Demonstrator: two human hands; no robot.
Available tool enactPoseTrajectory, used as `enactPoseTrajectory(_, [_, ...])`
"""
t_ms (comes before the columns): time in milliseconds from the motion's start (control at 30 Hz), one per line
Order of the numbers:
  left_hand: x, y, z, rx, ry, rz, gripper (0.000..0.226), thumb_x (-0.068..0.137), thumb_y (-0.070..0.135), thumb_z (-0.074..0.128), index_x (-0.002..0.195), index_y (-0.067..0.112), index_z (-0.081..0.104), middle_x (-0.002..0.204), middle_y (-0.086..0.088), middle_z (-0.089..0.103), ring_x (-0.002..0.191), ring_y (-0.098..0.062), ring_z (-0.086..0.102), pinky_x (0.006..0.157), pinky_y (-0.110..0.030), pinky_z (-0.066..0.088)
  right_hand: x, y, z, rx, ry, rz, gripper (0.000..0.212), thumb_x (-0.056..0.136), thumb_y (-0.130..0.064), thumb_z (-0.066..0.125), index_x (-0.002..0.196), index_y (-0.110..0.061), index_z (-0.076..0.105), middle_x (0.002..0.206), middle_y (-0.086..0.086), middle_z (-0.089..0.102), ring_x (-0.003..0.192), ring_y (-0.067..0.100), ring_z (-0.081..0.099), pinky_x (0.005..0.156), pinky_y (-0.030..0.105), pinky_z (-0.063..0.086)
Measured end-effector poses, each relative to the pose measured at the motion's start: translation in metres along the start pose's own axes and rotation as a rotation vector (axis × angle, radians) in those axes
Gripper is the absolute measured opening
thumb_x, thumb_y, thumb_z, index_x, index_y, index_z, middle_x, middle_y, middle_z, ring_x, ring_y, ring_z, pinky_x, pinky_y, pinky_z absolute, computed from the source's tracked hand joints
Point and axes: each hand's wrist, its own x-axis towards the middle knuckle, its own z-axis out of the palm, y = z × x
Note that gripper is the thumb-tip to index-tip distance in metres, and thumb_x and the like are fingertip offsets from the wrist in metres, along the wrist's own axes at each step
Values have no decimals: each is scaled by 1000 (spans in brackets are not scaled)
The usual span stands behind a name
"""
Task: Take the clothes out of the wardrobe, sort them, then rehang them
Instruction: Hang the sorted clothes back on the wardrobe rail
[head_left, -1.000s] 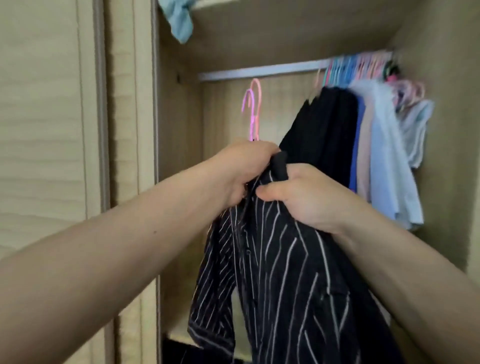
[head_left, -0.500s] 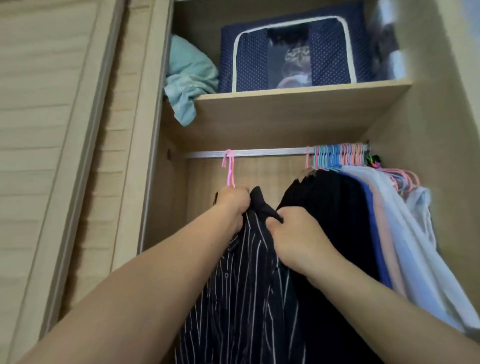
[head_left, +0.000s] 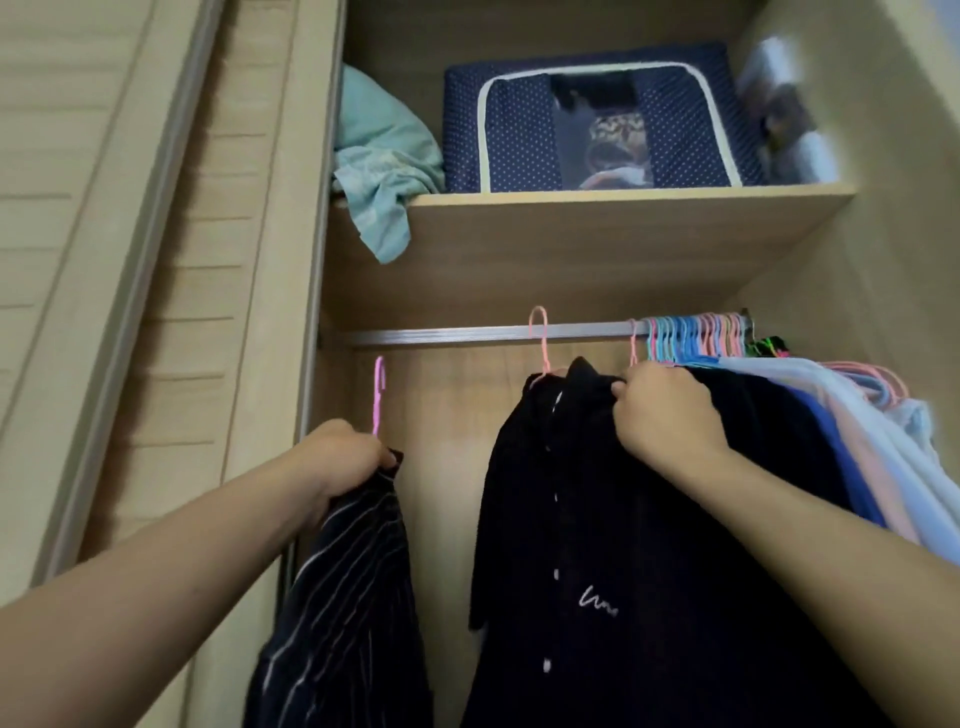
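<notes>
Head view: left hand (head_left: 345, 457) has its fingers curled around the collar of the striped shirt (head_left: 343, 587), gripping it together with a pink hanger (head_left: 378, 395). The hanger's hook sticks up above the fist, below the rail (head_left: 493, 332) and not touching it. The shirt hangs off the hand on the left side of the wardrobe, apart from the other clothes.

Right hand (head_left: 662, 410) pinches the shoulder/collar area of a black button shirt (head_left: 597, 545), fingers curled over the fabric. That shirt is on a pink hanger whose hook (head_left: 540, 338) is over the rail; small white squiggle on its chest.

Right of it, packed against the wardrobe's right wall: a dark garment, then blue (head_left: 831, 441), pink and pale blue-white ones (head_left: 883, 431), with a dense cluster of pink and blue hanger hooks (head_left: 696, 338) on the rail.

Shelf (head_left: 597, 208) above the rail: crumpled teal cloth (head_left: 384, 171) at left drooping over the edge, navy dotted storage box (head_left: 519, 130) in the middle, a blurred item at right. Slatted door (head_left: 104, 260) at left.
</notes>
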Motion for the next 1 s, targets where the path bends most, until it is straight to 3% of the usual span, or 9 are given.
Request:
enactPoseTrajectory(100, [0,5,-3,-143,5,-9,13,90,2,60,100,-7,62,73,-15,59,57,-22,56,28,-16,33,64,-16,7,20,51,-15,23,97,-23,51,100,-4,63,110,25,63,104,44,59,78,41,46])
enactPoseTrajectory(233, [13,6,-2,-198,75,-2,26,89,1,56,112,-11,61,76,-15,56,57,-21,52,24,-15,27,93,-31,31,-98,-45,-48,29,99,-23,52,115,-1,61,121,25,61,113,43,58,89,42,49])
enactPoseTrajectory(367, [20,1,0,-170,63,-12,21,90,2,57,106,-9,63,76,-13,55,57,-20,51,25,-15,28,91,-21,61,-180,-146,-30,23,99,-17,49,114,-4,62,111,19,62,90,34,56,74,36,45])
enactPoseTrajectory(434, [28,-1,0,-131,63,-21,9,92,2,57,90,-3,63,72,-8,52,57,-16,48,28,-14,32,86,-16,66,-252,-197,-44,24,96,-12,49,115,-7,62,97,13,56,81,31,49,71,35,44])
enactPoseTrajectory(500, [35,-4,0,-144,55,-31,17,93,3,57,76,4,57,70,-5,49,56,-14,46,31,-15,35,83,-8,68,-350,-158,-117,24,95,-11,49,115,-11,63,90,10,55,77,30,51,67,35,44])
enactPoseTrajectory(567, [35,-5,3,-166,107,-35,8,91,4,58,89,-3,62,73,-9,53,58,-17,49,30,-15,33,81,0,68,-452,-91,-167,24,95,-12,49,111,-12,66,91,10,62,78,30,59,64,34,45])
enactPoseTrajectory(667, [39,-10,13,-210,172,-42,24,89,7,57,109,-7,60,82,-16,58,62,-25,56,36,-17,35,85,23,61,-559,-57,-107,21,95,-13,51,107,-10,68,94,11,65,73,29,57,61,33,45])
enactPoseTrajectory(867, [47,-18,24,-332,178,-63,39,79,11,59,115,-6,59,96,-24,66,79,-38,66,59,-29,47,100,74,37,-564,-67,50,24,95,-13,50,114,-6,64,108,16,64,96,33,64,77,36,50])
enactPoseTrajectory(1000, [39,-13,30,-401,-65,-132,11,79,20,57,84,11,55,66,-6,54,56,-22,52,54,-26,40,94,57,36,-618,-89,-13,33,96,-27,52,124,-12,60,125,16,52,115,35,50,95,41,46])
